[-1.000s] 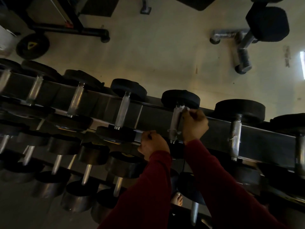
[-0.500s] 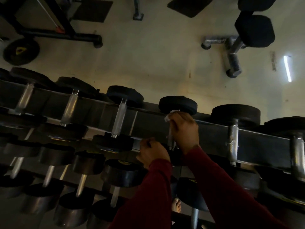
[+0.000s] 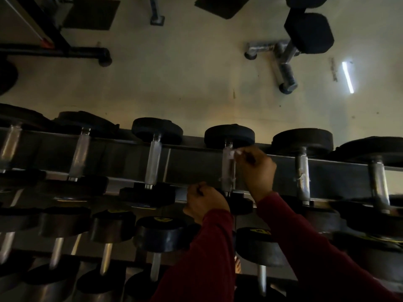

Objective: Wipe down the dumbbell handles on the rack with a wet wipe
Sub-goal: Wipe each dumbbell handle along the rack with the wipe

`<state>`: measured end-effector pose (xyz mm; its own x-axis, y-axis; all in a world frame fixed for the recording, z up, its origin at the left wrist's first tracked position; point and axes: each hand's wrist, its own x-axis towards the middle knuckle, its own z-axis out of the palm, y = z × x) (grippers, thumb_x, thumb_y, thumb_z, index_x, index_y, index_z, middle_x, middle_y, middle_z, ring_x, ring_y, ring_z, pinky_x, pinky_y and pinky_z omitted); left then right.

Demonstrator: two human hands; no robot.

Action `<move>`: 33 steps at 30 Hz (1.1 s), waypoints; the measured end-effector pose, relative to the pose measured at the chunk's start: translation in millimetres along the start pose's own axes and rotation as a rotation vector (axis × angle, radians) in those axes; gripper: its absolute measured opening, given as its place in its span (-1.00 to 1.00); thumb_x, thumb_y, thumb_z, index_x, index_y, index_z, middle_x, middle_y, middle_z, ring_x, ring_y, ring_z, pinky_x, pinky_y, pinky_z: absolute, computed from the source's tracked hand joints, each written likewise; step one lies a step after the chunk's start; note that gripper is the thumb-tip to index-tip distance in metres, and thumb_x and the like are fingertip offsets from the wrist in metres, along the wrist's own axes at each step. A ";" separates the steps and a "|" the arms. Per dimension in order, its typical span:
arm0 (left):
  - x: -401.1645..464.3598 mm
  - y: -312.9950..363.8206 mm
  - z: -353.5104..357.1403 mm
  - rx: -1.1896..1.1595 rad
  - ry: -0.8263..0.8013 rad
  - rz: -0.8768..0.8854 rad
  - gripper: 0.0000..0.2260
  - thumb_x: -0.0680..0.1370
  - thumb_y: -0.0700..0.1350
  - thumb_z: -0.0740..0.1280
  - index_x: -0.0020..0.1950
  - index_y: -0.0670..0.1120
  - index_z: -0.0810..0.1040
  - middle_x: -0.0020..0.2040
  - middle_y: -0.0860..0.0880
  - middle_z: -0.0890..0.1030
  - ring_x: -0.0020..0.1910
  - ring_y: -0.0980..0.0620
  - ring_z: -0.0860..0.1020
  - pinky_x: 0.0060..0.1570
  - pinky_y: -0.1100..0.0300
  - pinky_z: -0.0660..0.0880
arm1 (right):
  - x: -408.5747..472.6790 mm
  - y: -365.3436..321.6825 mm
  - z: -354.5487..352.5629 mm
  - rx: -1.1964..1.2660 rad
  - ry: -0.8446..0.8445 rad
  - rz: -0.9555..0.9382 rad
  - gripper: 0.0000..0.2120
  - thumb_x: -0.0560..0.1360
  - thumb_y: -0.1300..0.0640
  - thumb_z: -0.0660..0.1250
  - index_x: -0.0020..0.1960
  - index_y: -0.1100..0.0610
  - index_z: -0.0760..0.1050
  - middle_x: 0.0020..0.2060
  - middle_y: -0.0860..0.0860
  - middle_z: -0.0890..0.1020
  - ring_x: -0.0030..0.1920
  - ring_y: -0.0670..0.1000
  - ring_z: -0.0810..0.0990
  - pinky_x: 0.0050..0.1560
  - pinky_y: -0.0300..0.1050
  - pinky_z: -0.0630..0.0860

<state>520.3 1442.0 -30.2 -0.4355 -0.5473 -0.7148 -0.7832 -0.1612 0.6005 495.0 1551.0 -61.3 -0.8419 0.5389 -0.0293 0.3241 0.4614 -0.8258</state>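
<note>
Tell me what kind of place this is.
Most likely a gym's free-weights area. A tiered rack holds rows of black dumbbells, and padded exercise equipment stands on the floor beyond. The right hand holds a wet wipe against one handle.

Right hand (image 3: pixel 256 171) presses a wet wipe (image 3: pixel 233 154) on dumbbell handle (image 3: pixel 228 168)

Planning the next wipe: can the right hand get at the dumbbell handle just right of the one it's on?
Probably yes. The right hand holds the wet wipe at the current handle; the next handle lies uncovered on the same rack tier, with nothing between.
</note>
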 end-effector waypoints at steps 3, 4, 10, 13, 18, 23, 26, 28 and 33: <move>-2.4 1.7 0.0 -0.022 0.006 -0.001 -0.81 0.58 -0.13 0.21 0.09 0.01 0.60 0.17 -0.12 0.46 -0.19 0.11 0.30 -0.04 0.20 0.21 | 8.2 -2.6 -2.6 0.346 -0.124 0.353 -0.94 0.53 0.08 0.41 -0.03 -0.02 0.66 -0.10 -0.07 0.71 -0.04 -0.09 0.69 0.12 0.07 0.63; -3.5 2.1 -0.3 -0.021 0.001 -0.011 -0.81 0.59 -0.13 0.21 0.11 -0.01 0.59 0.18 -0.12 0.44 -0.24 0.14 0.26 -0.06 0.22 0.20 | 11.0 -4.8 -1.5 0.356 -0.125 0.370 -0.95 0.51 0.07 0.44 -0.04 -0.01 0.67 -0.11 -0.07 0.72 -0.04 -0.08 0.70 0.12 0.09 0.63; -2.7 0.5 2.9 -0.051 0.021 -0.013 -0.91 0.57 -0.11 0.25 -0.02 0.07 0.52 0.07 -0.06 0.35 -0.14 0.01 0.38 -0.06 0.14 0.27 | 16.1 -12.9 -1.9 0.341 -0.098 0.451 -0.93 0.41 0.12 0.55 -0.15 0.00 0.67 -0.18 -0.06 0.72 -0.08 -0.09 0.71 0.07 -0.01 0.66; -1.7 -1.6 2.7 -0.059 0.024 0.010 -0.86 0.55 -0.10 0.25 0.03 0.04 0.59 -0.03 0.00 0.35 0.00 -0.03 0.37 -0.05 0.12 0.24 | -4.7 -4.4 -12.1 0.128 -0.239 0.420 -0.90 0.42 0.09 0.53 -0.14 -0.03 0.63 -0.15 -0.08 0.70 -0.11 -0.16 0.69 0.02 -0.12 0.65; -5.0 -0.2 1.0 -0.059 0.035 0.024 -0.83 0.57 -0.09 0.23 0.07 0.01 0.60 0.09 -0.09 0.45 -0.04 0.02 0.28 -0.04 0.15 0.17 | -37.3 -4.0 -29.6 -0.078 -0.438 0.284 -0.93 0.44 0.10 0.51 -0.17 -0.02 0.63 -0.22 -0.15 0.66 -0.23 -0.27 0.63 -0.25 -0.41 0.54; -7.9 3.4 -1.0 -0.054 0.033 0.027 -0.76 0.59 -0.09 0.22 0.17 -0.02 0.61 0.23 -0.16 0.48 -0.08 0.05 0.22 -0.07 0.23 0.13 | -11.6 -10.8 -12.4 -0.230 -0.070 -0.179 -0.97 0.49 0.15 0.49 -0.14 0.06 0.66 -0.28 -0.09 0.67 -0.34 -0.21 0.58 -0.20 -0.23 0.60; -8.8 4.2 -3.0 -0.032 0.027 0.039 -0.73 0.59 -0.10 0.20 0.21 -0.03 0.60 0.23 -0.18 0.49 -0.05 0.01 0.26 -0.14 0.25 0.09 | 11.5 -21.4 -6.2 -0.265 -0.120 -0.376 -0.89 0.51 0.29 0.41 -0.03 0.12 0.67 -0.12 0.00 0.70 -0.21 -0.15 0.59 -0.10 -0.26 0.57; -9.2 4.3 -3.7 -0.024 0.024 0.050 -0.73 0.59 -0.10 0.19 0.21 -0.02 0.61 0.22 -0.16 0.51 0.01 -0.04 0.33 -0.15 0.25 0.07 | 16.2 -19.7 -7.7 -0.310 -0.237 -0.416 -0.83 0.53 0.32 0.36 0.05 0.14 0.65 0.00 0.03 0.69 -0.06 -0.08 0.63 0.06 -0.23 0.57; -6.6 2.3 -1.1 -0.052 0.038 0.031 -0.73 0.60 -0.08 0.17 0.19 -0.04 0.61 0.22 -0.15 0.50 -0.10 0.04 0.24 -0.13 0.27 0.08 | -3.7 -1.5 -32.9 -0.436 -0.632 -0.658 -0.70 0.41 0.41 0.43 0.09 0.15 0.64 0.06 0.09 0.67 0.05 0.02 0.66 0.12 -0.08 0.61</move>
<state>521.8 1444.4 -23.7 -0.4411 -0.5831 -0.6822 -0.7453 -0.1856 0.6404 511.8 1571.5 -41.4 -0.9435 -0.3291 -0.0398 -0.2638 0.8181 -0.5110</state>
